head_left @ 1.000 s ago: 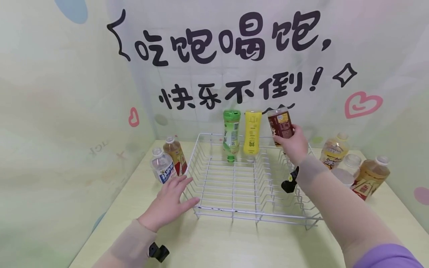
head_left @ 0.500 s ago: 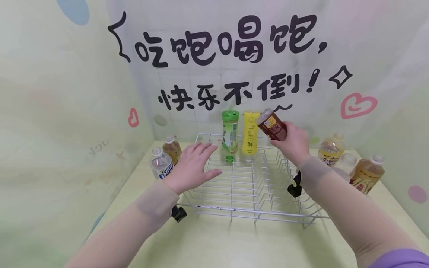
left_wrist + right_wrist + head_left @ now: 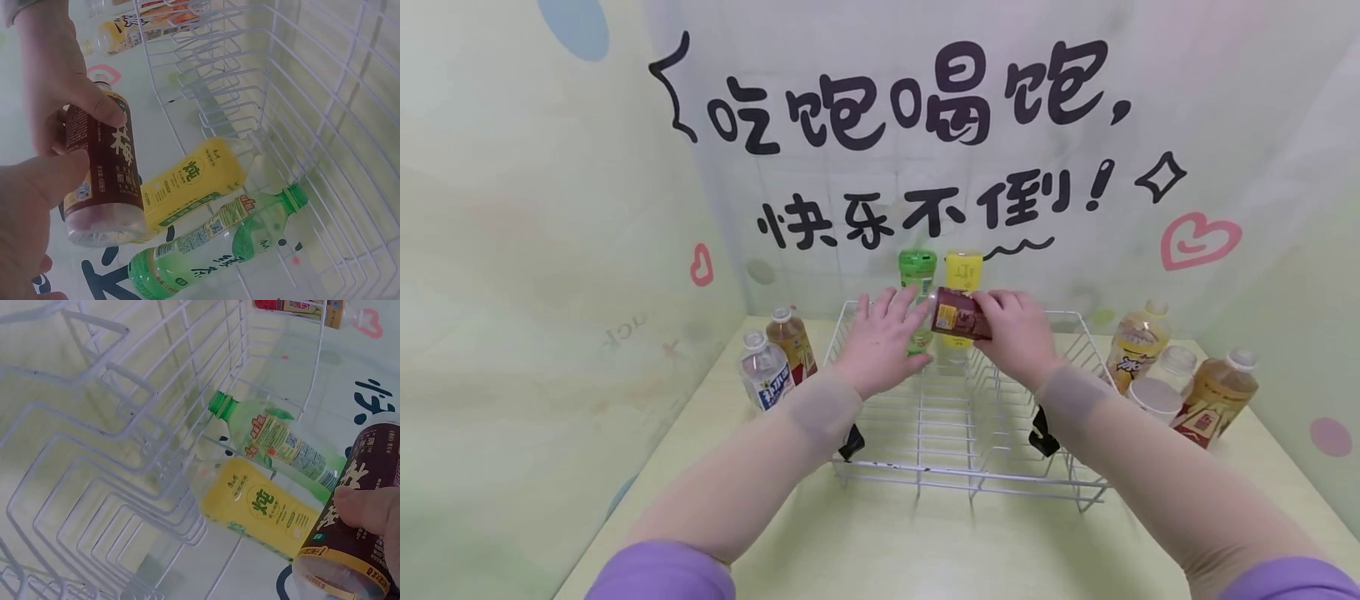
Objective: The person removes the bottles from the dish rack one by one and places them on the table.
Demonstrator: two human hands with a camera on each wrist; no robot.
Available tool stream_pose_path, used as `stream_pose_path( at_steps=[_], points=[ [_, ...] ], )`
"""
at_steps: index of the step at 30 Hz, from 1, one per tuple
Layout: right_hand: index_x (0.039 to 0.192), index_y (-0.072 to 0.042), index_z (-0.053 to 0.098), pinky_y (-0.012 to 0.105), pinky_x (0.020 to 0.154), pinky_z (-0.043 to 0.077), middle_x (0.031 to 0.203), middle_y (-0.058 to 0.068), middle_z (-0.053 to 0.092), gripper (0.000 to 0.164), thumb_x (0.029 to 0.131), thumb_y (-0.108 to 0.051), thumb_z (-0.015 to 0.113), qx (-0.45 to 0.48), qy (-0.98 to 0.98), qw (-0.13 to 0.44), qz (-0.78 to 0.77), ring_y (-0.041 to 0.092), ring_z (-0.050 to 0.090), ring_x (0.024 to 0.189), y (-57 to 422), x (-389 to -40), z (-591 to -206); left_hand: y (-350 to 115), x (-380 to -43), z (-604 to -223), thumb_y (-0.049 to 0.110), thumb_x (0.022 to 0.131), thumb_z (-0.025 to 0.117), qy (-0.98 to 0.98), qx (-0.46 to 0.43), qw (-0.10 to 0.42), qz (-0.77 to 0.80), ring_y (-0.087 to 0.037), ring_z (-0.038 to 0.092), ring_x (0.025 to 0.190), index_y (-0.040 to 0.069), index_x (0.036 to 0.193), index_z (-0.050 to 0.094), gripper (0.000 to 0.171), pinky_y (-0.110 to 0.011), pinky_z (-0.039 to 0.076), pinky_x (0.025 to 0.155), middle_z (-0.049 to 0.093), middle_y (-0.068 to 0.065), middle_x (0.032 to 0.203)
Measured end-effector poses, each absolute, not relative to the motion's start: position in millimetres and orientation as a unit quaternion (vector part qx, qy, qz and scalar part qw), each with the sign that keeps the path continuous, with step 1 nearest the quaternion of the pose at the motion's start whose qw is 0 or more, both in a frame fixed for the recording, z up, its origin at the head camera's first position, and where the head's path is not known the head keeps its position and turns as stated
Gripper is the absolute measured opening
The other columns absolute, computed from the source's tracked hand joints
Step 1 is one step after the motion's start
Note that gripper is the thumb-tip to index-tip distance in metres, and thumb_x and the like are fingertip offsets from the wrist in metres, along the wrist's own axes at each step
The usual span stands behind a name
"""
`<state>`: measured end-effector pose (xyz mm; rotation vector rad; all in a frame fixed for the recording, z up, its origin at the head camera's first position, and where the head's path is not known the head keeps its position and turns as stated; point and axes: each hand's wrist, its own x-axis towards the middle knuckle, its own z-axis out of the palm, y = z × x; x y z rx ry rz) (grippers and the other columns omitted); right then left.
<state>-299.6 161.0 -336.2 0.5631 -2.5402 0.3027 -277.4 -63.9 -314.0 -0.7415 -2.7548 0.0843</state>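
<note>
In the head view my right hand grips a plastic drink bottle with a dark red label, held nearly level above the rack. Its clear base points left toward my left hand, whose fingers are spread beside that end. The left wrist view shows my left thumb at the label; whether it presses there I cannot tell. Behind the hands, a green bottle and a yellow bottle stand cap-end down at the back of the white wire rack, partly hidden.
Left of the rack stand a clear bottle and an amber bottle. On its right are a yellow-labelled bottle, a clear bottle and another amber bottle. A printed wall sheet rises behind.
My right hand has brought the dark red bottle left and down, turning it from upright to nearly level. My left hand has moved from the rack's left edge up and right, beside the bottle.
</note>
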Motion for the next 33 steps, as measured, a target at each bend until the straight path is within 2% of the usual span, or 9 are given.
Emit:
stream_pose_path(
  at_steps=[7, 16, 22, 28, 33],
  points=[
    [0.129, -0.007, 0.056, 0.054, 0.091, 0.046, 0.12, 0.019, 0.06, 0.062, 0.073, -0.018, 0.083, 0.245, -0.926, 0.278, 0.078, 0.039, 0.054, 0.108, 143, -292, -339, -50, -287, -321, 0.061, 0.085, 0.06, -0.957, -0.242, 0.158, 0.041, -0.036, 0.02, 0.142, 0.021, 0.153, 0.024, 0.087, -0.064, 0.011, 0.111, 0.019, -0.007, 0.158],
    [0.13, -0.008, 0.056, 0.053, 0.095, 0.044, 0.123, 0.018, 0.059, 0.063, 0.074, -0.018, 0.083, 0.258, -0.921, 0.282, 0.076, 0.038, 0.052, 0.112, 133, -287, -341, -47, -294, -327, 0.057, 0.083, 0.066, -0.959, -0.229, 0.16, 0.043, -0.034, 0.019, 0.142, 0.02, 0.151, 0.028, 0.087, -0.065, 0.01, 0.111, 0.028, -0.007, 0.155],
    [0.132, -0.009, 0.053, 0.055, 0.093, 0.045, 0.129, 0.016, 0.056, 0.063, 0.077, -0.019, 0.081, 0.244, -0.927, 0.277, 0.069, 0.038, 0.049, 0.118, 130, -285, -343, -48, -295, -330, 0.052, 0.085, 0.067, -0.957, -0.23, 0.17, 0.041, -0.032, 0.023, 0.141, 0.021, 0.149, 0.033, 0.079, -0.064, 0.01, 0.111, 0.037, -0.005, 0.149],
    [0.133, -0.009, 0.052, 0.054, 0.093, 0.046, 0.129, 0.015, 0.055, 0.057, 0.082, -0.019, 0.076, 0.255, -0.919, 0.298, 0.045, 0.035, 0.049, 0.118, 127, -285, -346, -49, -296, -332, 0.051, 0.084, 0.069, -0.955, -0.234, 0.177, 0.045, -0.03, 0.031, 0.136, 0.019, 0.148, 0.033, 0.08, -0.062, 0.011, 0.112, 0.041, -0.006, 0.145],
    [0.134, -0.009, 0.052, 0.053, 0.097, 0.043, 0.131, 0.014, 0.054, 0.058, 0.082, -0.019, 0.076, 0.257, -0.918, 0.298, 0.041, 0.035, 0.047, 0.119, 125, -285, -348, -49, -296, -334, 0.052, 0.085, 0.067, -0.954, -0.233, 0.183, 0.05, -0.029, 0.037, 0.132, 0.018, 0.148, 0.034, 0.079, -0.062, 0.011, 0.112, 0.043, -0.007, 0.143]
  ],
)
